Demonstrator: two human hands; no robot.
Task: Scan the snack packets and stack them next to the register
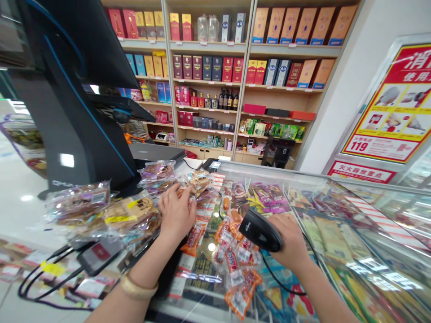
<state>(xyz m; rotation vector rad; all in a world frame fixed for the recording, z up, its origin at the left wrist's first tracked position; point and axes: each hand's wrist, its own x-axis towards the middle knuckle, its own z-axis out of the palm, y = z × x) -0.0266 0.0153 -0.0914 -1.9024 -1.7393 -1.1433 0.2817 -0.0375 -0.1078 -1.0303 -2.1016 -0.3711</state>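
Observation:
My right hand (292, 242) is closed around a black corded barcode scanner (259, 229), held just above the glass counter (336, 233). Below and left of the scanner lies a pile of small orange snack packets (235, 264). My left hand (175, 211) reaches forward, palm down, fingers curled onto clear-wrapped snack packs (191, 184) on the counter. More clear packs of brownish snacks (111, 213) are heaped to the left of that hand. A gold bracelet (136, 289) is on my left wrist.
A black point-of-sale terminal (67, 116) stands at the left, with cables (43, 278) and a small card reader (99, 253) before it. Shelves of boxed goods and bottles (215, 67) fill the back wall. A red and yellow poster (393, 112) hangs at right.

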